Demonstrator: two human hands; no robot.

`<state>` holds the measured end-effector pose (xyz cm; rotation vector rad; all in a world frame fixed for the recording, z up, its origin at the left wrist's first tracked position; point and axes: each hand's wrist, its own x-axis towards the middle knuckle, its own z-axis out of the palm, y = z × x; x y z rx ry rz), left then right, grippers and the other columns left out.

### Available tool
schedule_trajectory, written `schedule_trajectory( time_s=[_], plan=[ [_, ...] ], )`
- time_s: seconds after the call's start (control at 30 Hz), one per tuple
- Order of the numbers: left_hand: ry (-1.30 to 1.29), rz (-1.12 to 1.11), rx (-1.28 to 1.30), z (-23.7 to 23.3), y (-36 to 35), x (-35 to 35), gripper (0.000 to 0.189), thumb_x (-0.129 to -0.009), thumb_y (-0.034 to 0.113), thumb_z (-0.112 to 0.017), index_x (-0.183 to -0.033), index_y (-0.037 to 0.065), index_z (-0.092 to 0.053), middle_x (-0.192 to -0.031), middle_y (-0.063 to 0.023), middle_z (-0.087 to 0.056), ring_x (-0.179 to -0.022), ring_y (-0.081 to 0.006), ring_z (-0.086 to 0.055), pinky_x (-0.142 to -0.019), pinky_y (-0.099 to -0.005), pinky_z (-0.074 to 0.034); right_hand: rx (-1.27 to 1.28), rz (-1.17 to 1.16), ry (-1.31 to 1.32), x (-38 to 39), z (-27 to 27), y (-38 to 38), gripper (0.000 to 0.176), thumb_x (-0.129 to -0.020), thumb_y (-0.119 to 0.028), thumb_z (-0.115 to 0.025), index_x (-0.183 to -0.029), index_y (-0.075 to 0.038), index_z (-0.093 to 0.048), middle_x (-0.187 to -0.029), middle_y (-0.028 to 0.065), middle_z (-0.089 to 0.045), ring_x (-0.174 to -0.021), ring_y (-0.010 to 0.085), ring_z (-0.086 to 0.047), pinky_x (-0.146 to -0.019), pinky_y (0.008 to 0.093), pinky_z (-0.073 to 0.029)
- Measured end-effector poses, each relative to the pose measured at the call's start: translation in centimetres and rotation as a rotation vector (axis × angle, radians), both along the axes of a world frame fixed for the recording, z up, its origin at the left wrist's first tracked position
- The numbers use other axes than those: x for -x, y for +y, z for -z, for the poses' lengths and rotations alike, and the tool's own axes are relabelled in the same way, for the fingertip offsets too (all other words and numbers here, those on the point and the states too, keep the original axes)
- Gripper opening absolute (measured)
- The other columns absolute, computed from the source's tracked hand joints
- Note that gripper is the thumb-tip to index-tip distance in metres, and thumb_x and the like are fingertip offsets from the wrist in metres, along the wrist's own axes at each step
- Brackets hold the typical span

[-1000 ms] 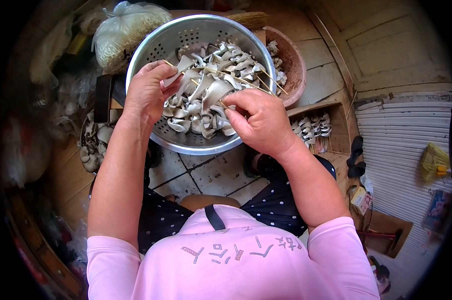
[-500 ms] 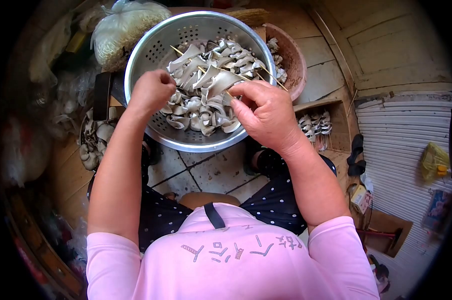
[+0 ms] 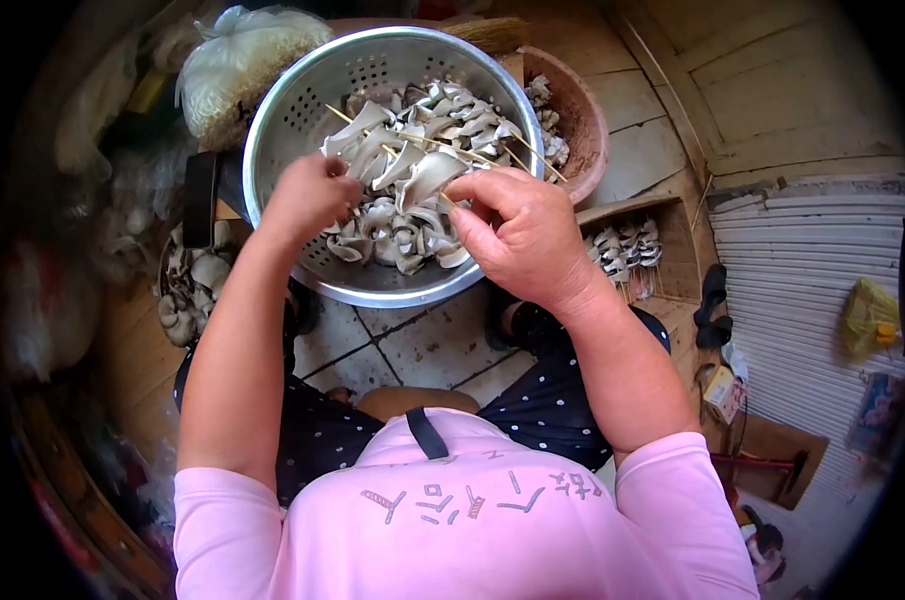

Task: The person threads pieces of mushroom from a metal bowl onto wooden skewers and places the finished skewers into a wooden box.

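Observation:
A large metal colander [image 3: 303, 105] with a perforated wall stands in front of me, full of grey-white torn oyster mushroom pieces [image 3: 408, 230]. Several bamboo skewers [image 3: 535, 158] lie among the pieces, some threaded with mushroom. My right hand [image 3: 518, 235] is closed at the colander's right side, thumb and index finger pinching a thin bamboo skewer whose end shows at the fingertips. A broad mushroom piece [image 3: 428, 180] sits just left of those fingers. Over the left part of the colander, my left hand [image 3: 313, 200] has its fingers curled near the mushrooms; anything in them is hidden.
Behind the colander on the right is a pink basin [image 3: 588, 115] with mushroom scraps. A wooden box [image 3: 673, 270] holds finished-looking mushroom skewers [image 3: 628, 250]. Whole mushrooms [image 3: 188, 285] lie at left, below a stuffed plastic bag [image 3: 243, 75]. Dark slippers [image 3: 713, 305] rest at right.
The left hand has shifted slightly right and down, closer to the mushroom pieces. The right hand still pinches the skewer. The whole view has shifted a little.

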<state>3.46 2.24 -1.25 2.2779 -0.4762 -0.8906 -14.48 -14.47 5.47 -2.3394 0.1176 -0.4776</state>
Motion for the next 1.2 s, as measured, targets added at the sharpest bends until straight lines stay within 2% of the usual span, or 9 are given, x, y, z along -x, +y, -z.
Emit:
schedule_trajectory(
  time_s=[0.03, 0.07, 0.1, 0.17, 0.2, 0.27, 0.47, 0.9, 1.2],
  plan=[
    [0.286, -0.296, 0.261, -0.5, 0.1, -0.5, 0.024, -0.085, 0.013, -0.058, -0.106, 0.002, -0.06, -0.085, -0.0109, -0.067, -0.074, -0.0221, -0.067, -0.063, -0.0339, -0.055, -0.013, 0.0, 0.04, 0.1, -0.1, 0.0, 0.015, -0.077, -0.009, -0.065, -0.092, -0.004, -0.068, -0.081, 0.0132, -0.066, -0.073, 0.0279, -0.064, -0.067, 0.0352, -0.051],
    [0.364, -0.36, 0.383, -1.0, 0.5, -1.0, 0.026, -0.086, 0.009, -0.057, -0.11, -0.001, -0.055, -0.087, -0.0095, -0.065, -0.07, -0.016, -0.064, -0.058, -0.0284, -0.054, -0.026, 0.0, 0.081, 0.1, -0.2, -0.1, 0.016, -0.078, -0.011, -0.064, -0.092, -0.005, -0.068, -0.084, 0.0158, -0.066, -0.078, 0.0321, -0.065, -0.071, 0.0383, -0.053],
    [0.442, -0.493, 0.581, -1.3, 0.6, -1.4, 0.028, -0.083, 0.008, -0.059, -0.109, -0.002, -0.055, -0.092, -0.0112, -0.065, -0.072, -0.0175, -0.065, -0.062, -0.0291, -0.056, -0.024, 0.001, 0.078, 0.1, -0.3, 0.0, 0.016, -0.078, -0.011, -0.064, -0.092, -0.005, -0.068, -0.084, 0.0158, -0.066, -0.078, 0.0321, -0.065, -0.071, 0.0383, -0.053],
    [0.475, -0.543, 0.823, -2.0, 1.1, -1.7, 0.029, -0.082, 0.008, -0.059, -0.11, -0.001, -0.054, -0.096, -0.0118, -0.064, -0.08, -0.019, -0.066, -0.067, -0.0301, -0.057, -0.059, 0.005, 0.109, 0.2, -0.3, 0.2, 0.016, -0.078, -0.011, -0.064, -0.092, -0.005, -0.068, -0.084, 0.0161, -0.066, -0.078, 0.0324, -0.065, -0.07, 0.0387, -0.053],
    [0.474, -0.544, 0.824, -2.2, 1.2, -1.7, 0.029, -0.082, 0.008, -0.059, -0.11, -0.001, -0.054, -0.096, -0.0118, -0.064, -0.08, -0.019, -0.066, -0.067, -0.0301, -0.057, -0.058, 0.004, 0.108, 0.2, -0.2, 0.2, 0.016, -0.078, -0.011, -0.064, -0.092, -0.005, -0.068, -0.084, 0.0161, -0.066, -0.078, 0.0324, -0.065, -0.07, 0.0387, -0.053],
    [0.563, -0.604, 0.982, -2.5, 1.1, -1.6, 0.028, -0.084, 0.01, -0.06, -0.109, -0.001, -0.054, -0.097, -0.0116, -0.065, -0.087, -0.021, -0.067, -0.072, -0.0312, -0.056, -0.031, -0.019, 0.093, 0.1, -0.2, 0.2, 0.015, -0.078, -0.011, -0.064, -0.091, -0.006, -0.068, -0.084, 0.0156, -0.066, -0.078, 0.0321, -0.065, -0.07, 0.0386, -0.052],
    [0.572, -0.705, 1.031, -2.3, 1.1, -1.8, 0.024, -0.088, 0.013, -0.063, -0.106, 0.0, -0.056, -0.098, -0.0115, -0.065, -0.088, -0.0228, -0.068, -0.074, -0.0314, -0.056, -0.051, -0.032, 0.088, 0.0, -0.4, 0.5, 0.014, -0.078, -0.01, -0.064, -0.091, -0.006, -0.068, -0.084, 0.0141, -0.067, -0.079, 0.0308, -0.065, -0.071, 0.0378, -0.052],
    [0.533, -0.768, 1.059, -2.4, 1.2, -2.0, 0.027, -0.086, 0.01, -0.065, -0.109, -0.002, -0.056, -0.097, -0.0107, -0.063, -0.081, -0.0216, -0.067, -0.076, -0.0312, -0.058, -0.027, -0.041, 0.104, 0.1, -0.4, 0.4, 0.016, -0.078, -0.012, -0.065, -0.093, -0.007, -0.068, -0.087, 0.0137, -0.067, -0.081, 0.0308, -0.065, -0.073, 0.0375, -0.053],
    [0.539, -0.69, 0.888, -3.5, 1.3, -1.7, 0.032, -0.082, 0.013, -0.07, -0.109, -0.001, -0.059, -0.098, -0.0093, -0.064, -0.082, -0.0204, -0.067, -0.075, -0.0316, -0.058, 0.032, -0.028, 0.049, 0.1, -0.1, 0.2, 0.013, -0.078, -0.011, -0.065, -0.09, -0.007, -0.067, -0.085, 0.0127, -0.067, -0.079, 0.0296, -0.065, -0.071, 0.0372, -0.053]
  ],
)
